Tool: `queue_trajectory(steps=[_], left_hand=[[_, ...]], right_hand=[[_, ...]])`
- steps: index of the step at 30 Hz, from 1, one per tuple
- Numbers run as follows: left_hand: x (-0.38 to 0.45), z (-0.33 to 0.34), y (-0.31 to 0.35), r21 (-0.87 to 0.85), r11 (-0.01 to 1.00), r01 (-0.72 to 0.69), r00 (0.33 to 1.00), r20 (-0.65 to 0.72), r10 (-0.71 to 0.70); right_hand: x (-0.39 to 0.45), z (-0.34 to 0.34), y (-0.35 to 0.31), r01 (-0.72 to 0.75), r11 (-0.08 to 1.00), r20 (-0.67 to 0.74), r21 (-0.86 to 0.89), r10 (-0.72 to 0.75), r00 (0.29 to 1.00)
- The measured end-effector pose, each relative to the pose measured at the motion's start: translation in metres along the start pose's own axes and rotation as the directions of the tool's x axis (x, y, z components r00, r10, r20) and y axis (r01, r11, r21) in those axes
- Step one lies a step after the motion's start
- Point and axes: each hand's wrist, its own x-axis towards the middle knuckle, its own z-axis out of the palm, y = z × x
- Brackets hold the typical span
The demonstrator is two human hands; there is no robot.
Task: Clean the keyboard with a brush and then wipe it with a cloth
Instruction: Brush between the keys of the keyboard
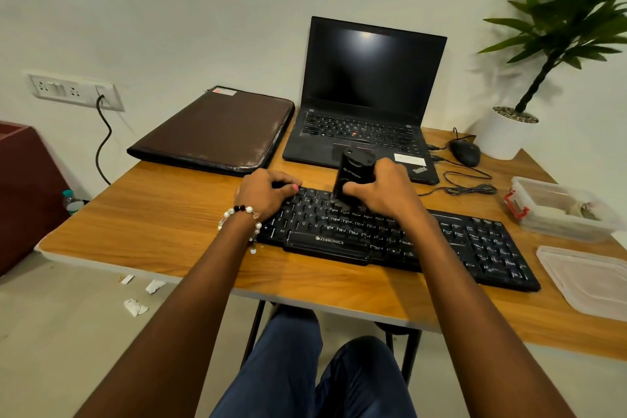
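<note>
On the desk, near its front edge:
Left hand: fingers curled over the keyboard's far left corner, holding it steady.
Keyboard: black, lying along the front edge from the middle toward the right side.
Brush: a stubby black tool, upright, its lower end down on the upper key rows left of centre.
Right hand: wrapped round the brush body, gripping it.
Progress: brushing appears to be under way on the left half; I judge the right half and number pad are left, and the wiping has not begun. No cloth is visible.
Box: clear plastic with a red clasp, at the right edge; it holds something pale, too blurred to name.
Lid: clear, lying flat at the front right corner, apart from the box.
</note>
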Motion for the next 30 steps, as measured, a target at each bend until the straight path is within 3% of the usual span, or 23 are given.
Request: queue_trajectory(steps=[2,4,7,9,14,17,19,22,24,27,30], left_hand=[[0.0,0.0,0.0,0.001,1.0,0.006,1.0,0.003,-0.006],[0.0,0.0,0.001,0.004,1.0,0.003,1.0,-0.002,-0.003],[0.0,0.001,0.0,0.004,1.0,-0.005,1.0,-0.007,0.005],[-0.001,0.001,0.0,0.006,1.0,-0.011,1.0,-0.007,0.011],[0.001,0.001,-0.002,0.001,1.0,0.003,1.0,0.001,-0.003],[0.001,0.001,-0.001,0.007,1.0,0.009,1.0,0.001,-0.009],[0.001,0.002,-0.001,0.007,1.0,0.009,1.0,0.003,-0.009],[0.0,0.002,-0.001,0.003,1.0,0.004,1.0,-0.005,-0.004],[0.0,0.002,-0.001,0.007,1.0,0.002,1.0,-0.007,-0.002],[-0.001,0.002,0.0,0.005,1.0,0.01,1.0,-0.003,-0.01],[-0.001,0.002,-0.001,0.009,1.0,0.011,1.0,-0.005,-0.011]], right_hand=[[0.002,-0.009,0.0,0.01,0.983,-0.027,-0.185,-0.015,1.0],[0.004,-0.011,-0.003,0.053,0.969,-0.053,-0.24,-0.068,0.996],[0.001,-0.004,-0.009,0.053,0.987,0.013,0.149,-0.055,0.998],[-0.002,0.002,-0.008,0.032,0.965,0.048,0.259,-0.046,0.998],[-0.003,-0.009,0.006,-0.026,0.999,0.034,-0.023,0.026,0.999],[-0.001,-0.014,0.003,0.011,0.972,-0.045,-0.233,-0.022,0.999],[-0.001,-0.01,0.001,0.056,0.989,-0.028,-0.134,-0.06,0.998],[-0.004,-0.003,0.004,-0.02,0.989,0.056,0.149,0.012,0.998],[-0.003,-0.002,0.007,-0.061,0.997,-0.013,0.049,0.062,0.998],[0.004,-0.003,0.004,-0.057,0.98,-0.203,-0.193,0.017,0.979],[0.011,0.002,-0.002,-0.071,0.997,-0.229,0.008,0.071,0.971]])
